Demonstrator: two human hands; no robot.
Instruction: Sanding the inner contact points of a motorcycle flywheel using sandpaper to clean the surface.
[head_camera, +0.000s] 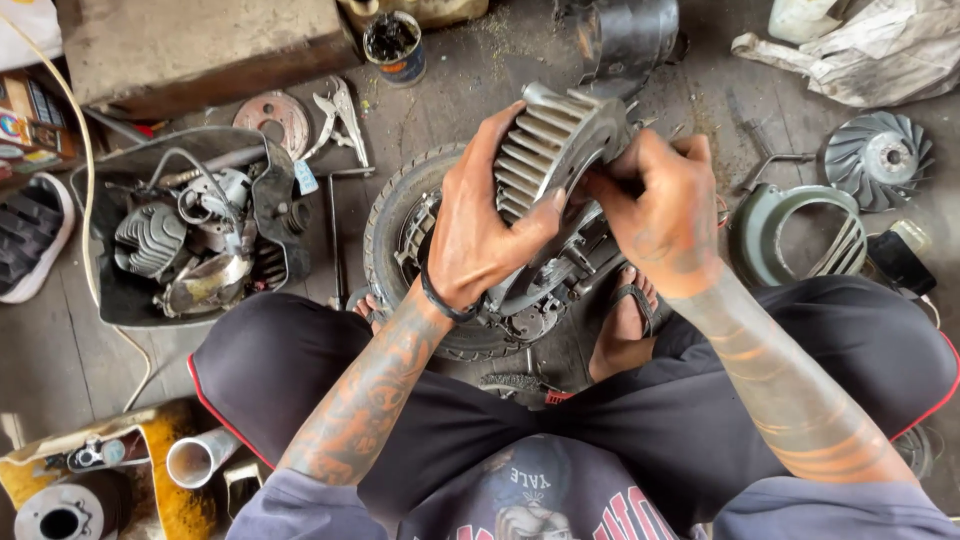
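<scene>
Grey wooden floor (60, 360) runs under everything you sit over. At the far left lies a shoe (30, 240), sole up, and beside it a black tub (105, 290) full of engine parts, a finned cylinder (150, 240) among them. Above the tub a rusty disc (272, 118) and pliers (335, 112) lie side by side, with a small tin (393, 45) further up. Low on the left a yellow tray (175, 480) holds a short pipe (200, 457).

In the middle a small wheel (385, 235) lies flat between your knees, with the engine casing resting on it. Your left hand (480, 225) is closed on the finned fan (545, 150), fingers over its upper rim and thumb against the vanes, holding it tilted above the wheel. Your right hand (655, 210) grips the same fan from the other side; its fingertips are hidden behind the metal, so what they pinch there I cannot tell. Your sandalled foot (625, 325) shows just below.

To the right a green shroud (770, 215) lies on the floor, then a second fan (880, 155), and a crumpled rag (870, 50) at the top.
</scene>
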